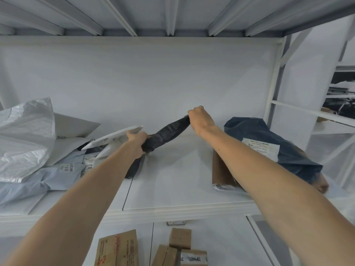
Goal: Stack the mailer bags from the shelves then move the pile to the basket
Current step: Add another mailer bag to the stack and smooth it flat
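Black mailer bag (167,133), held clear of the shelf (172,189), over the middle of it and nearer its back edge than its front. Your right hand (199,118) curls round the bag's upper end. Your left hand (137,140) wraps tightly round its lower end, so the bag stretches taut and slanted between your two hands. A flat white mailer (115,137) sits just beside your left hand. Whether that hand also pinches it or it only leans there cannot be told from this view.

Toward the shelf's left edge lies a loose heap of mailers: a crinkled silver bag (25,135) on top and a pale blue bag (38,179) beneath, with printed labels showing. Toward the right edge a dark blue bag (249,127) with a white label rests on a brown parcel (221,169), and your right forearm crosses in front of both. Cardboard boxes (119,250) stand on the lower shelf, below the front edge.

Progress, as a judgement: the stacking step is in hand and looks far from finished. The left heap is untidy, not yet a squared pile, and the dark blue bag lies well apart from it. No basket is in view, so the transfer appears not yet begun.
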